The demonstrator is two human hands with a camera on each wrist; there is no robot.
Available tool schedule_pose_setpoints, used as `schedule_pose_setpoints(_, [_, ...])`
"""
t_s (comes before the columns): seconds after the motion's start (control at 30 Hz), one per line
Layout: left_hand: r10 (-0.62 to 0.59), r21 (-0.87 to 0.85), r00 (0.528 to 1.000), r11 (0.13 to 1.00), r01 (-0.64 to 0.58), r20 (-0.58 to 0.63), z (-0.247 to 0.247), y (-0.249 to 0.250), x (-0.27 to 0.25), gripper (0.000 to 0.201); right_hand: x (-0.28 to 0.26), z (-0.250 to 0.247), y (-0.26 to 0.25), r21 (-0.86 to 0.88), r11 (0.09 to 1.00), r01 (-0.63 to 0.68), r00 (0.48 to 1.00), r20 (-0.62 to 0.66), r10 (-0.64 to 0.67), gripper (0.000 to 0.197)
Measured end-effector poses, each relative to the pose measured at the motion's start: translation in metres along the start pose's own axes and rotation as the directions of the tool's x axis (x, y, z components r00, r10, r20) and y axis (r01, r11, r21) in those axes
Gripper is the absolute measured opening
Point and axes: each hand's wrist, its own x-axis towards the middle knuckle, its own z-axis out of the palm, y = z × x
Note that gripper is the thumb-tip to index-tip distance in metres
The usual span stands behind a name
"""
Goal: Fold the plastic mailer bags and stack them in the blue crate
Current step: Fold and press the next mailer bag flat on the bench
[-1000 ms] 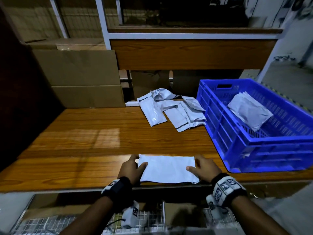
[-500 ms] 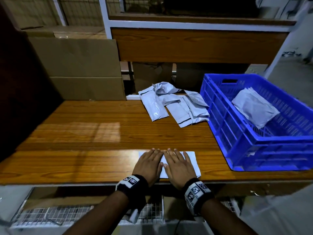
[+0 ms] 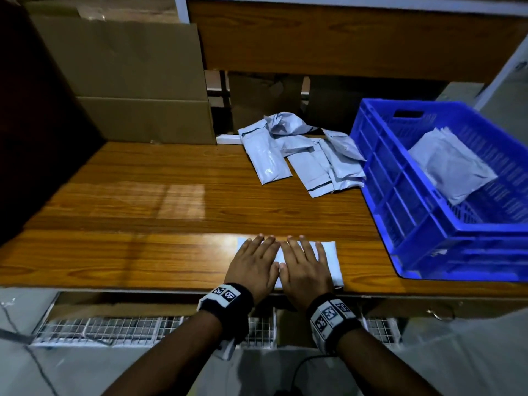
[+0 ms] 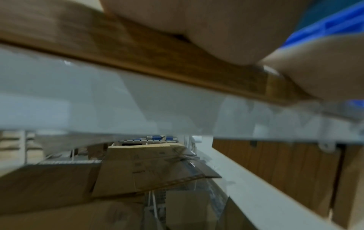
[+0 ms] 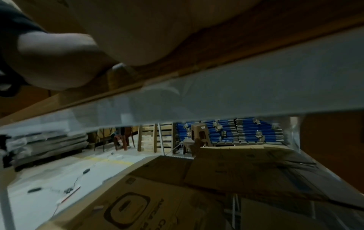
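Both hands were down flat on the folded bag [image 3: 328, 260] at the near edge of the wooden table [image 3: 143, 218]. The left hand [image 3: 253, 267] and the right hand [image 3: 304, 270] lay side by side, thumbs touching, fingers straight and spread, pressing the white plastic against the wood and gripping nothing. Only the bag's right end and a strip at its far-left corner showed past the fingers.

Over on the right, the blue crate [image 3: 405, 201] stood on the table, and inside it sat a small stack of folded bags [image 3: 451, 167], turned at an angle to the crate's walls on its slatted floor.

At the back of the table, just beside the crate's left wall, a loose pile of unfolded bags [image 3: 300, 152] lay crumpled and overlapping. Behind that stood a flattened cardboard box [image 3: 128, 81] against the shelving. The wrist views were blurred, showing only palm and table edge.
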Motion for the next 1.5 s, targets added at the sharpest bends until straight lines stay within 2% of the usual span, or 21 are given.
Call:
schedule_pose_setpoints(0.13, [-0.010, 0.016, 1.000, 1.000, 0.009, 0.012, -0.002, -0.001, -0.008, 0.074, -0.005, -0.007, 0.010, -0.023, 1.000, 0.011, 0.998, 0.067, -0.010, 0.062])
schedule_pose_setpoints(0.23, [-0.023, -0.030, 0.999, 0.999, 0.022, -0.028, -0.001, -0.006, -0.021, 0.074, -0.016, -0.009, 0.025, -0.045, 0.998, -0.037, 0.997, 0.072, 0.040, 0.067])
schedule_pose_setpoints(0.33, [-0.023, -0.058, 0.999, 0.998, 0.021, -0.038, 0.004, -0.013, -0.029, 0.070, -0.026, -0.008, 0.038, -0.060, 0.998, -0.033, 0.996, 0.078, 0.037, 0.067])
schedule_pose_setpoints(0.5, [-0.032, -0.044, 0.997, 0.999, 0.030, -0.063, 0.012, -0.014, -0.029, 0.065, -0.033, -0.003, 0.035, 0.023, 0.998, -0.051, 0.999, -0.004, 0.051, 0.061])
schedule_pose_setpoints(0.57, [-0.048, -0.027, 0.997, 0.999, 0.046, -0.059, 0.014, -0.013, -0.028, 0.064, -0.032, -0.002, 0.031, 0.035, 0.996, -0.086, 0.996, -0.007, 0.086, 0.060])
schedule_pose_setpoints(0.67, [-0.046, -0.029, 0.997, 0.999, 0.044, -0.056, 0.010, -0.012, -0.028, 0.065, -0.031, -0.005, 0.031, 0.040, 0.997, -0.073, 0.997, 0.031, 0.071, 0.060])
schedule_pose_setpoints(0.83, [-0.035, -0.061, 0.999, 0.998, 0.033, -0.028, 0.004, -0.014, -0.035, 0.076, -0.031, -0.016, 0.052, 0.070, 0.997, -0.036, 0.990, 0.137, 0.026, 0.071])
schedule_pose_setpoints(0.97, [-0.070, -0.045, 0.997, 0.997, 0.069, -0.026, 0.006, -0.022, -0.043, 0.079, -0.036, -0.021, 0.076, 0.041, 0.998, -0.057, 0.985, 0.165, 0.050, 0.090])
schedule_pose_setpoints(1.03, [-0.079, -0.031, 0.997, 0.996, 0.079, -0.012, 0.008, -0.024, -0.044, 0.078, -0.040, -0.019, 0.083, 0.027, 0.998, -0.055, 0.983, 0.174, 0.050, 0.091])
schedule_pose_setpoints(1.2, [-0.063, 0.003, 0.997, 0.998, 0.063, -0.046, 0.011, -0.026, -0.045, 0.073, -0.046, -0.008, 0.086, 0.048, 0.996, -0.077, 0.993, 0.089, 0.072, 0.073])
schedule_pose_setpoints(1.3, [-0.040, 0.027, 0.998, 0.999, 0.042, -0.052, 0.010, -0.028, -0.043, 0.072, -0.046, -0.009, 0.083, 0.055, 0.996, -0.074, 0.996, 0.052, 0.071, 0.069])
schedule_pose_setpoints(1.4, [-0.022, 0.017, 0.999, 1.000, 0.022, -0.039, 0.006, -0.030, -0.043, 0.078, -0.045, -0.016, 0.083, 0.038, 0.997, -0.071, 0.991, 0.115, 0.067, 0.075])
schedule_pose_setpoints(1.5, [0.083, 0.001, 0.996, 0.997, -0.083, -0.029, 0.006, -0.040, -0.049, 0.094, -0.048, -0.022, 0.093, 0.042, 0.999, -0.005, 0.974, 0.226, -0.005, 0.092])
